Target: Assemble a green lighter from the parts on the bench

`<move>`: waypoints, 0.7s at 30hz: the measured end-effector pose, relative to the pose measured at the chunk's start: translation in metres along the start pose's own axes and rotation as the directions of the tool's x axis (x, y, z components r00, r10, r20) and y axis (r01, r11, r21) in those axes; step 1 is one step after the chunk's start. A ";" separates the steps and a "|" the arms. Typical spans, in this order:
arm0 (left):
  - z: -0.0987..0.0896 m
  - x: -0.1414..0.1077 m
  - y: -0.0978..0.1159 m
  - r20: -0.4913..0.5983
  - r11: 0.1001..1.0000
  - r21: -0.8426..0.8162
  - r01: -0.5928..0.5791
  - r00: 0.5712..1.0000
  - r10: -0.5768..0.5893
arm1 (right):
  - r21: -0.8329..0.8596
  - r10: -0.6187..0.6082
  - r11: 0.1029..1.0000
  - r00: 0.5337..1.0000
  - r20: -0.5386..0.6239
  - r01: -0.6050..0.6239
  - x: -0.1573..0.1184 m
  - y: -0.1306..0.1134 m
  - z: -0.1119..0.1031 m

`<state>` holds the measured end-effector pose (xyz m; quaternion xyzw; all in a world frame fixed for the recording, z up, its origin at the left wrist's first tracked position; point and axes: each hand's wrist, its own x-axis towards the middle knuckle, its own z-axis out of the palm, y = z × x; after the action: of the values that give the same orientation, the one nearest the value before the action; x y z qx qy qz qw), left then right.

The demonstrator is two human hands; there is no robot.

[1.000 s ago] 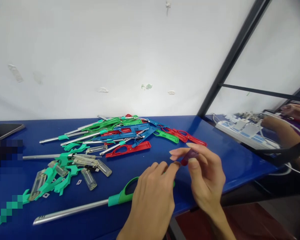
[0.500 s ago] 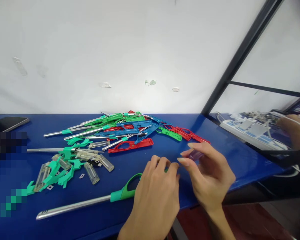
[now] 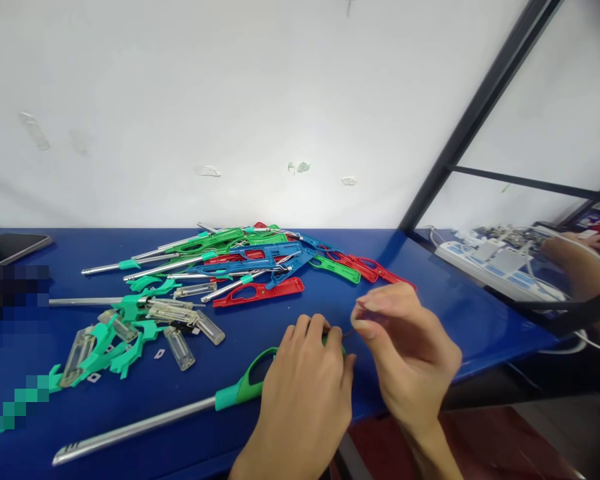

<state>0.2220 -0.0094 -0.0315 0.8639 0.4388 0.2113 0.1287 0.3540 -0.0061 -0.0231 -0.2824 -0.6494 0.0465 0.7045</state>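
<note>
My left hand (image 3: pixel 303 387) is closed over the handle of a green long-necked lighter (image 3: pixel 250 387), pressing it to the blue table. The lighter's metal tube points to the lower left, and most of its handle is hidden under my fingers. In my right hand (image 3: pixel 410 353), thumb and fingertips pinch what looks like a small screwdriver (image 3: pixel 349 332). Its thin shaft reaches toward the lighter's handle end; its purple grip is mostly covered by my fingers. Whether the tip touches the handle I cannot tell.
Behind my hands lies a heap of opened lighters and red, blue and green handle shells (image 3: pixel 260 293). Clear fuel tanks (image 3: pixel 180 348) and teal parts (image 3: pixel 125 357) are scattered left, near a phone (image 3: pixel 15 248). Beyond a black frame (image 3: pixel 450 153) are a power strip (image 3: pixel 500 270) and another person's arm (image 3: pixel 575 267).
My right fingertips have turned and closed further around the purple grip, near the lighter's end. The lighter's tube tip has swung slightly left and down. The view has shifted a little.
</note>
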 end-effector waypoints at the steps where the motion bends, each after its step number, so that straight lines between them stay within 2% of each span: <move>1: -0.001 0.000 0.000 0.008 1.000 -0.008 0.012 1.000 -0.012 | -0.017 -0.002 1.000 1.000 0.020 0.003 0.000 -0.001 0.002; 4: -0.002 0.001 -0.001 0.025 0.998 -0.035 0.055 0.998 -0.055 | -0.045 0.030 0.999 0.999 0.041 -0.028 -0.003 -0.005 0.007; 8: -0.004 0.004 -0.001 0.031 0.992 -0.070 0.103 0.994 -0.101 | 0.024 0.116 0.993 0.992 0.053 -0.118 -0.007 -0.008 0.007; 13: -0.005 0.004 -0.001 0.047 0.989 -0.090 0.119 0.992 -0.115 | 0.012 0.093 0.996 0.994 0.055 -0.094 -0.005 -0.008 0.011; 16: -0.005 0.003 -0.001 0.055 0.989 -0.099 0.113 0.993 -0.108 | -0.055 0.088 0.995 0.996 0.013 -0.087 0.000 -0.008 0.015; 21: -0.005 0.003 -0.002 0.049 0.990 -0.104 0.100 0.994 -0.095 | -0.103 0.079 0.990 0.989 -0.128 -0.092 0.005 -0.002 0.015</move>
<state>0.2198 -0.0061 -0.0273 0.8376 0.4658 0.2089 0.1943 0.3400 -0.0010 -0.0180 -0.3504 -0.5933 0.0237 0.7243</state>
